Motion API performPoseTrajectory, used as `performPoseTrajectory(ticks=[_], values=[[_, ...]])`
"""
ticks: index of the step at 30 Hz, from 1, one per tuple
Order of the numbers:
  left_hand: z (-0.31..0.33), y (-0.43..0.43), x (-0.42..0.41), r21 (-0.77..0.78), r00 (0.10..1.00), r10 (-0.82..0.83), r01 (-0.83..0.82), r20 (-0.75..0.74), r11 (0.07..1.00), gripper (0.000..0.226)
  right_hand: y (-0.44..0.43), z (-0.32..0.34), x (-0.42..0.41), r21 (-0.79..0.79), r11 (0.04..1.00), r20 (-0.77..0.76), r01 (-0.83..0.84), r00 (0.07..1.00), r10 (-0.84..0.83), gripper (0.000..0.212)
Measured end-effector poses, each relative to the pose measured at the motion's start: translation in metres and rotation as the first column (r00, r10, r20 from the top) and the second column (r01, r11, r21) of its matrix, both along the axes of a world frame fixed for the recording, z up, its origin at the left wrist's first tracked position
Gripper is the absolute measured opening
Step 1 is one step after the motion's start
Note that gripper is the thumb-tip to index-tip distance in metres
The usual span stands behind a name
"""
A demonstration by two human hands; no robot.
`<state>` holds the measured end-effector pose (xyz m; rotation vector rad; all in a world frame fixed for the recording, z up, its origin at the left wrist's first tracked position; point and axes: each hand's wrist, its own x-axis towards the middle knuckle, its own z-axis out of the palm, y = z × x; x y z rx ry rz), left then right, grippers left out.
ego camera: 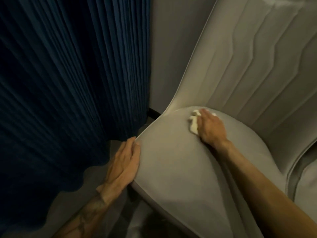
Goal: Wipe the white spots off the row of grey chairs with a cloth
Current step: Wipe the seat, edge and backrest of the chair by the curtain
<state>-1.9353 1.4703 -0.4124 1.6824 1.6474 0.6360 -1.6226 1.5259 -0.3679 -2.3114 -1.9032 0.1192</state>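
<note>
Fingers of the right hand press flat on the cloth; left hand lies open, steadying the chair. Bunched cloth may skip spots.

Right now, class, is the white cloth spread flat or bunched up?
Bunched: the cloth shows crumpled lumps beside the right hand pressing it on the chair seat.

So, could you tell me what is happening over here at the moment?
A person is cleaning a grey chair. The right hand presses a white cloth onto the back of the seat cushion, near where it meets the ribbed backrest. The left hand rests flat against the seat's left edge, beside a dark blue curtain. No white spots are clearly visible on the seat.
</note>
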Motion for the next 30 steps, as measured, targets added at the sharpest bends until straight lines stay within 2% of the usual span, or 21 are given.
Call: performPoseTrajectory(ticks=[2,3,7,10,12,16,18,21,25,28,30], values=[[0.006,0.004,0.006,0.007,0.999,-0.025,0.026,-0.042,1.0,0.05,0.008,0.002,-0.004,0.009,0.985,0.024,0.172,0.985,-0.172,0.048],[0.009,0.007,0.011,0.012,0.997,-0.036,0.037,-0.062,0.999,0.051,0.017,0.002,-0.024,0.019,0.98,0.025,0.199,0.98,-0.199,0.048],[0.021,0.02,0.024,0.041,0.983,-0.081,0.089,-0.167,0.995,0.048,0.043,-0.01,-0.095,0.052,0.995,0.008,0.08,0.997,-0.081,0.042],[0.031,0.034,0.038,0.053,0.977,-0.115,0.127,-0.181,0.99,0.044,0.034,-0.006,-0.055,0.1,0.994,-0.034,-0.033,0.999,0.036,0.039],[0.037,0.043,0.051,0.07,0.968,-0.155,0.172,-0.2,0.983,0.04,0.023,-0.001,-0.013,0.132,0.99,-0.063,-0.04,0.997,0.048,0.039],[0.047,0.069,0.078,0.078,0.935,-0.25,0.277,-0.251,0.958,0.041,0.003,-0.005,0.051,0.158,0.974,-0.017,0.165,0.986,-0.165,0.039],[0.05,0.083,0.09,0.093,0.918,-0.268,0.306,-0.294,0.947,0.042,-0.001,-0.009,0.049,0.187,0.946,-0.004,0.266,0.963,-0.27,0.039],[0.047,0.097,0.098,0.12,0.91,-0.26,0.312,-0.323,0.942,0.041,0.026,-0.008,0.008,0.25,0.895,-0.032,0.369,0.927,-0.374,0.023],[0.038,0.102,0.101,0.126,0.943,-0.209,0.248,-0.26,0.961,0.042,0.059,-0.023,-0.046,0.211,0.962,-0.015,0.172,0.985,-0.173,0.032],[0.035,0.103,0.1,0.157,0.946,-0.202,0.246,-0.253,0.956,0.044,0.047,-0.019,-0.017,0.173,0.984,-0.011,0.046,0.999,-0.044,0.037],[0.035,0.103,0.097,0.166,0.949,-0.206,0.249,-0.239,0.954,0.045,0.03,-0.017,0.023,0.147,0.987,0.001,0.061,0.998,-0.061,0.042]])
